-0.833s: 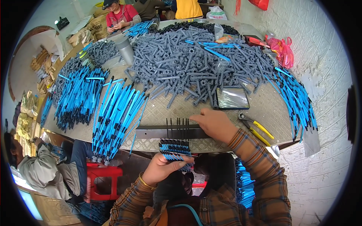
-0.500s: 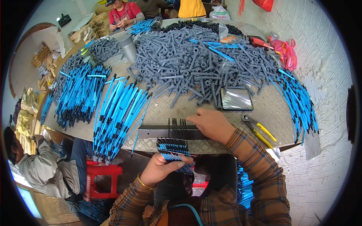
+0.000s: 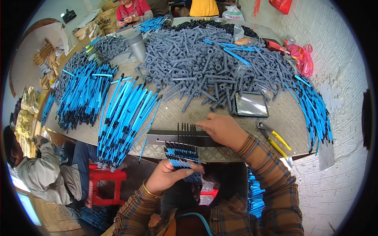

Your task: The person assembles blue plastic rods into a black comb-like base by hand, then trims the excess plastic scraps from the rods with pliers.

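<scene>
My left hand (image 3: 167,177) grips a row of thin blue-and-black plastic sticks (image 3: 182,154) just off the table's near edge. Thin metal rods (image 3: 172,143) lie crosswise at the sticks' black section. Several slim black ends (image 3: 185,129) point away from me, over a dark grey metal bar (image 3: 163,137) on the table edge. At the rightmost black end is my right hand (image 3: 224,129), thumb and forefinger pinched together; whatever lies between the fingertips is too small to make out.
A heap of grey plastic tubes (image 3: 185,63) covers the table's far middle. Bundles of blue sticks lie left (image 3: 126,122) and right (image 3: 311,110). Yellow-handled pliers (image 3: 277,142) and a black tray of thin rods (image 3: 252,105) are near my right hand. Other people sit left and across.
The whole view has shifted slightly. The black ends now stand in a more even row beside my right fingertips; both hands keep nearly the same pose.
</scene>
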Available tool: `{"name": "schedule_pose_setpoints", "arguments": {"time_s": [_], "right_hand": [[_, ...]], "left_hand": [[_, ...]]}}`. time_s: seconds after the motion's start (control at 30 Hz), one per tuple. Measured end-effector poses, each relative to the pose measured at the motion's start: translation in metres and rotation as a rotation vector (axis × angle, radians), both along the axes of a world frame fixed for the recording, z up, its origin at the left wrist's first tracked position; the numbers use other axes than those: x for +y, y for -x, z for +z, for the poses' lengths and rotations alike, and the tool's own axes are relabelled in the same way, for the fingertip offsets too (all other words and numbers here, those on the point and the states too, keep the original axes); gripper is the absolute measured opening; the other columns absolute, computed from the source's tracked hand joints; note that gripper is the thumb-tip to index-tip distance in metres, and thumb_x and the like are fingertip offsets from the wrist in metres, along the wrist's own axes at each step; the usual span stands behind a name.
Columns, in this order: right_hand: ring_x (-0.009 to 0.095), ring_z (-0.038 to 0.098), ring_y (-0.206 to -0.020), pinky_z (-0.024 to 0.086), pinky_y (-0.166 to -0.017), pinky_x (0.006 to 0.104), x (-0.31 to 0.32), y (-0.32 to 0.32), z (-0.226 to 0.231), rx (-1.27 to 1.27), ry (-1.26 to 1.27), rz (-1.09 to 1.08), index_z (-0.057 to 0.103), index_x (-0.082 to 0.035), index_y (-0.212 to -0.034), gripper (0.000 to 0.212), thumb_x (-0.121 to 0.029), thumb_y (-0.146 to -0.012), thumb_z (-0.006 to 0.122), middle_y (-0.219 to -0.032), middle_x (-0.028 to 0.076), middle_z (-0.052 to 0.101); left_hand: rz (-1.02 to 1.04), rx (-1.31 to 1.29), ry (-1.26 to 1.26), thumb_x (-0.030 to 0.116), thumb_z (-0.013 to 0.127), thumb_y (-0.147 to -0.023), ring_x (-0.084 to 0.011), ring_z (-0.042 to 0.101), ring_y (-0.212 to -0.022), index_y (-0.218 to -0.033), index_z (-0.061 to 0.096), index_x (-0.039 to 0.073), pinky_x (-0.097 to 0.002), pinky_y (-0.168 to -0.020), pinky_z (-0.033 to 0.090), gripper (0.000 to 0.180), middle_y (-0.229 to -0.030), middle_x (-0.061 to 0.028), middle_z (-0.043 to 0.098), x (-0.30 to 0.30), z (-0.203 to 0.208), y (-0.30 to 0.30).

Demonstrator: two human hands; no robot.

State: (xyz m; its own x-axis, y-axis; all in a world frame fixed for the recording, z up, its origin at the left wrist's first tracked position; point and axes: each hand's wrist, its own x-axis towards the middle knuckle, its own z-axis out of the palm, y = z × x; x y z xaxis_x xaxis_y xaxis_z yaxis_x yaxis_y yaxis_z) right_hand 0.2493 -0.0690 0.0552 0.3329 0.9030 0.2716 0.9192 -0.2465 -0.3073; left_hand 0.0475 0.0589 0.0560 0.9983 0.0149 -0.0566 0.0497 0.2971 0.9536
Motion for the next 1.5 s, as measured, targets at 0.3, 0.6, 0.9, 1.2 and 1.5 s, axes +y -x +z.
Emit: {"name": "schedule_pose_setpoints", "arguments": {"time_s": [0.3, 0.6, 0.9, 1.2, 1.5], "right_hand": [[0.030, 0.059, -0.071, 0.049, -0.060, 0.0389, 0.008, -0.004, -0.008, -0.025, -0.066, 0.020, 0.064, -0.016, -0.101, 0.021, -0.016, -0.082, 0.054, -0.083, 0.008, 0.057], [0.029, 0.059, -0.072, 0.049, -0.060, 0.0391, 0.012, -0.003, -0.004, -0.045, -0.051, 0.034, 0.065, -0.016, -0.097, 0.021, -0.014, -0.080, 0.052, -0.079, 0.008, 0.055], [0.030, 0.059, -0.074, 0.048, -0.062, 0.0401, 0.025, -0.002, -0.003, -0.040, -0.047, 0.082, 0.063, -0.014, -0.096, 0.021, -0.012, -0.079, 0.053, -0.078, 0.009, 0.054], [0.033, 0.059, -0.083, 0.047, -0.073, 0.0395, 0.051, -0.007, -0.031, 0.351, -0.220, 0.178, 0.060, -0.006, -0.102, 0.023, -0.015, -0.084, 0.049, -0.093, 0.013, 0.061], [0.033, 0.059, -0.073, 0.046, -0.063, 0.0391, 0.044, -0.003, -0.014, 0.547, -0.034, 0.027, 0.061, -0.007, -0.094, 0.024, -0.027, -0.084, 0.053, -0.077, 0.014, 0.063]], "left_hand": [[-0.076, 0.015, 0.047, 0.000, 0.054, -0.087, -0.0194, 0.060, -0.099, -0.103, 0.061, 0.000, -0.0321, -0.089, 0.045, 0.018, -0.103, -0.0113, 0.064, 0.011, -0.002, 0.000], [-0.229, 0.034, -0.020, 0.004, 0.056, -0.087, -0.0200, 0.059, -0.099, -0.103, 0.062, -0.002, -0.0319, -0.089, 0.045, 0.018, -0.101, -0.0115, 0.065, 0.030, 0.005, -0.005], [-0.350, 0.028, -0.029, 0.006, 0.057, -0.085, -0.0201, 0.059, -0.099, -0.101, 0.062, -0.002, -0.0332, -0.090, 0.044, 0.019, -0.100, -0.0109, 0.065, 0.047, 0.006, -0.009], [-0.298, 0.076, 0.039, 0.008, 0.058, -0.085, -0.0197, 0.059, -0.098, -0.098, 0.063, -0.002, -0.0330, -0.090, 0.043, 0.017, -0.099, -0.0103, 0.065, 0.045, 0.008, -0.008], [-0.300, 0.045, -0.071, 0.007, 0.057, -0.085, -0.0225, 0.059, -0.100, -0.103, 0.062, -0.002, -0.0348, -0.092, 0.043, 0.021, -0.102, -0.0132, 0.065, 0.042, 0.004, -0.004]]}}
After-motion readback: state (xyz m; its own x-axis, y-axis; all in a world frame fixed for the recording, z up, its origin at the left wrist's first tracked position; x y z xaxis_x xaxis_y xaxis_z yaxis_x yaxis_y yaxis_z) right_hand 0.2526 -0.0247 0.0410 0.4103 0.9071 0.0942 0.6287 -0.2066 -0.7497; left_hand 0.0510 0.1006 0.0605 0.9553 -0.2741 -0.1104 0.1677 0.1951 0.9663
